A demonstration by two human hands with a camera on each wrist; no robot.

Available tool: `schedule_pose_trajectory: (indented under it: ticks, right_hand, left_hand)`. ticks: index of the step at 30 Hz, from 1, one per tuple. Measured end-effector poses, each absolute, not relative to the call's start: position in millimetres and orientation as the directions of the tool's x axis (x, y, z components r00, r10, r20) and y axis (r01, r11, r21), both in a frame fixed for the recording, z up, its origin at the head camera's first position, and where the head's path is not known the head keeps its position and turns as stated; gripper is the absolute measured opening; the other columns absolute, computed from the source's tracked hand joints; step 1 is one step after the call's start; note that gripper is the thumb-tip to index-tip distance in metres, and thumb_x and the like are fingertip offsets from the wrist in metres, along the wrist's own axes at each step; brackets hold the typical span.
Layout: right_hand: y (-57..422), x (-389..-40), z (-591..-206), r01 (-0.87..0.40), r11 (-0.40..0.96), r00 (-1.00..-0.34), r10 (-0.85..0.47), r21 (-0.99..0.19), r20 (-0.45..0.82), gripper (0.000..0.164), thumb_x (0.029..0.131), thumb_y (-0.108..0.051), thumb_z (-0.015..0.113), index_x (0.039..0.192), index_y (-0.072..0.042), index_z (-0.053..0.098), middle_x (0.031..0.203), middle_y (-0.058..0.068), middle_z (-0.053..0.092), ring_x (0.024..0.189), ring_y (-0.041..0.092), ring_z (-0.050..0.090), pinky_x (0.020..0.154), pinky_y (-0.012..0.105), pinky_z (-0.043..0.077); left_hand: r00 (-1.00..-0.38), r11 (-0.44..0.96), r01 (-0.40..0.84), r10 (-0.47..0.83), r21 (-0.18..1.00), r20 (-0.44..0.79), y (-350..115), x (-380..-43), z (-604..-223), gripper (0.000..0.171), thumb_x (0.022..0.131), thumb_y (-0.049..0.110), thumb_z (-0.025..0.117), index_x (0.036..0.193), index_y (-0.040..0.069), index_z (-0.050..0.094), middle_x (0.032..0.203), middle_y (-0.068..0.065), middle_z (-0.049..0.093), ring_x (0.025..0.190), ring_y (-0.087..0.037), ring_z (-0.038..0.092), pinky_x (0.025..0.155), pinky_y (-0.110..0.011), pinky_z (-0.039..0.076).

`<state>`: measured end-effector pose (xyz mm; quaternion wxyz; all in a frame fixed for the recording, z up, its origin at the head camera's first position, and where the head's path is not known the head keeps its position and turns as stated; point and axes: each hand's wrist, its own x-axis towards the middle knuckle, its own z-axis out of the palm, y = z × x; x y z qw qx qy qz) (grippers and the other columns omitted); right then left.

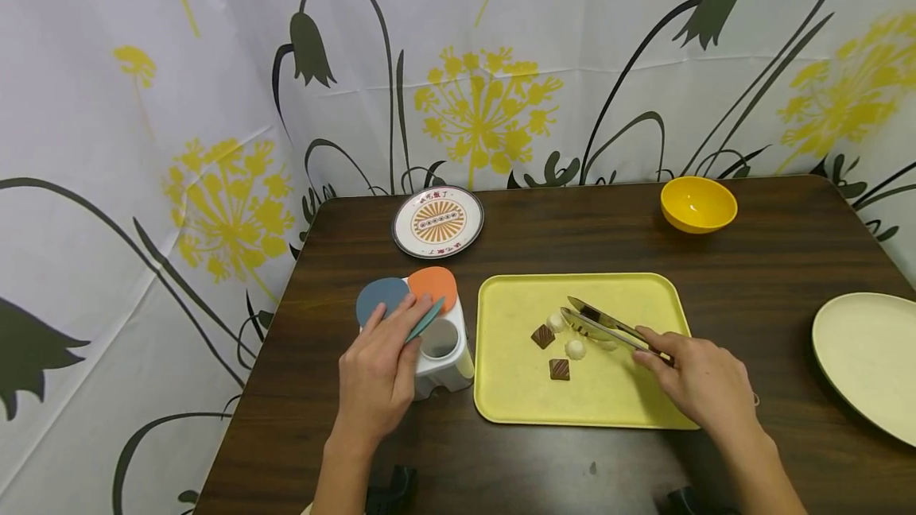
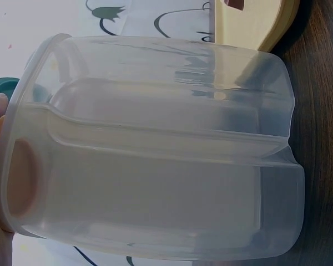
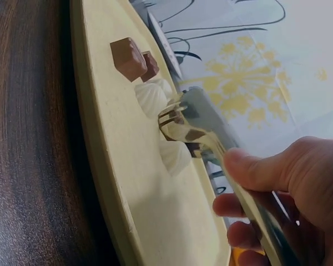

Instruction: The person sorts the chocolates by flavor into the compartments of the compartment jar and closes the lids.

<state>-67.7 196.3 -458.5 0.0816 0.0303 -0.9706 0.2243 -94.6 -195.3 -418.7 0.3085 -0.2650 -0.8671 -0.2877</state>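
Observation:
My right hand (image 1: 704, 380) grips metal serving tongs (image 3: 211, 141), one arm ending in fork-like tines. Their tips sit low over the yellow tray (image 1: 501, 404), apart, among small sweets. A dark brown piece (image 1: 590, 313) shows between the tong arms. Close by are white swirled sweets (image 1: 575, 349) and square chocolates (image 1: 560, 369). My left hand (image 1: 379, 372) lies over the top of a translucent canister (image 2: 155, 183), pinching a teal flap lid (image 1: 427, 319) that is tilted up. Below the flap, a round opening (image 1: 440, 338) is exposed. Blue (image 1: 382, 298) and orange lids (image 1: 432, 286) lie flat.
At the back left of the dark wooden table (image 1: 594, 233) lies a patterned plate (image 1: 438, 222). A yellow bowl (image 1: 698, 203) stands at the back right. Along the right edge is a large cream plate (image 1: 873, 364). A printed curtain (image 1: 544, 22) hangs behind the table.

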Motion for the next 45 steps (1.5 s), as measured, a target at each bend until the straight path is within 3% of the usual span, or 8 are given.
schedule_pose_trajectory:
  ticks: [4,8,14,22,31,34,38,45]
  right_hand:
    - [197.6,-67.1,-456.0,-0.094,0.888,-0.977,0.003,-0.451,0.211,0.039,0.084,-0.036,0.076,0.12,-0.022,0.073,0.086,0.003,0.074,0.06,0.022,0.059,0.044,0.037,0.038]
    - [199.0,-66.9,-450.8,-0.111,0.882,-0.965,0.014,-0.458,0.262,0.04,0.083,-0.036,0.077,0.12,-0.022,0.073,0.067,-0.004,0.066,0.058,0.016,0.053,0.045,0.033,0.035]
    - [194.5,-67.4,-442.4,-0.208,0.852,-0.923,-0.008,-0.481,0.385,0.039,0.082,-0.031,0.079,0.119,-0.023,0.074,0.099,0.005,0.075,0.062,0.016,0.062,0.048,0.033,0.038]
    - [165.8,-66.4,-420.4,-0.431,0.77,-0.824,-0.123,-0.47,0.554,0.044,0.076,-0.019,0.083,0.118,-0.023,0.074,0.097,-0.006,0.074,0.057,-0.002,0.055,0.048,0.027,0.042]
    - [118.2,-66.3,-411.7,-0.67,0.573,-0.696,-0.263,-0.472,0.668,0.042,0.081,-0.022,0.08,0.122,-0.015,0.072,0.092,-0.013,0.071,0.065,-0.003,0.058,0.053,0.015,0.041]
    - [105.7,-67.0,-411.7,-0.712,0.547,-0.649,-0.272,-0.441,0.71,0.037,0.085,-0.028,0.076,0.12,-0.016,0.073,0.1,-0.011,0.072,0.077,0.002,0.067,0.059,0.02,0.05]
    - [94.8,-67.1,-411.8,-0.711,0.562,-0.648,-0.287,-0.424,0.705,0.037,0.086,-0.033,0.075,0.12,-0.018,0.073,0.112,-0.009,0.071,0.098,0.012,0.07,0.069,0.032,0.057]
    - [86.6,-65.9,-413.6,-0.698,0.562,-0.678,-0.319,-0.443,0.662,0.039,0.085,-0.032,0.076,0.122,-0.02,0.072,0.111,-0.01,0.071,0.097,0.009,0.069,0.067,0.032,0.056]
  left_hand:
    - [-0.672,0.694,0.636,0.285,0.336,0.683,-195.7,-94.5,-418.9,0.039,0.096,0.015,0.052,0.133,0.011,0.062,0.131,0.0,0.063,0.122,-0.022,0.059,0.102,-0.057,0.041]
    - [-0.674,0.696,0.635,0.286,0.336,0.681,-196.1,-94.4,-419.3,0.04,0.095,0.014,0.053,0.134,0.011,0.061,0.132,0.0,0.063,0.122,-0.022,0.058,0.102,-0.057,0.04]
    - [-0.676,0.7,0.631,0.285,0.335,0.679,-196.1,-94.2,-419.4,0.038,0.099,0.018,0.049,0.134,0.011,0.061,0.132,0.0,0.062,0.122,-0.022,0.058,0.103,-0.056,0.04]
    - [-0.682,0.702,0.626,0.282,0.34,0.675,-195.9,-94.2,-419.0,0.039,0.1,0.02,0.046,0.135,0.011,0.06,0.132,-0.001,0.062,0.123,-0.022,0.058,0.103,-0.056,0.04]
    - [-0.703,0.722,0.601,0.275,0.342,0.655,-196.5,-93.0,-418.5,0.04,0.101,0.019,0.046,0.139,0.013,0.057,0.134,-0.002,0.061,0.122,-0.021,0.058,0.104,-0.052,0.04]
    - [-0.682,0.723,0.61,0.271,0.324,0.679,-195.8,-93.3,-418.4,0.04,0.101,0.017,0.046,0.139,0.01,0.056,0.133,-0.004,0.062,0.118,-0.023,0.061,0.104,-0.051,0.041]
    - [-0.65,0.721,0.625,0.269,0.299,0.71,-194.8,-94.6,-418.9,0.04,0.102,0.018,0.044,0.139,0.007,0.055,0.132,-0.003,0.062,0.116,-0.024,0.062,0.102,-0.051,0.043]
    - [-0.644,0.718,0.63,0.268,0.297,0.716,-195.1,-94.9,-420.3,0.04,0.102,0.018,0.043,0.139,0.008,0.055,0.132,-0.003,0.062,0.115,-0.024,0.062,0.102,-0.051,0.043]
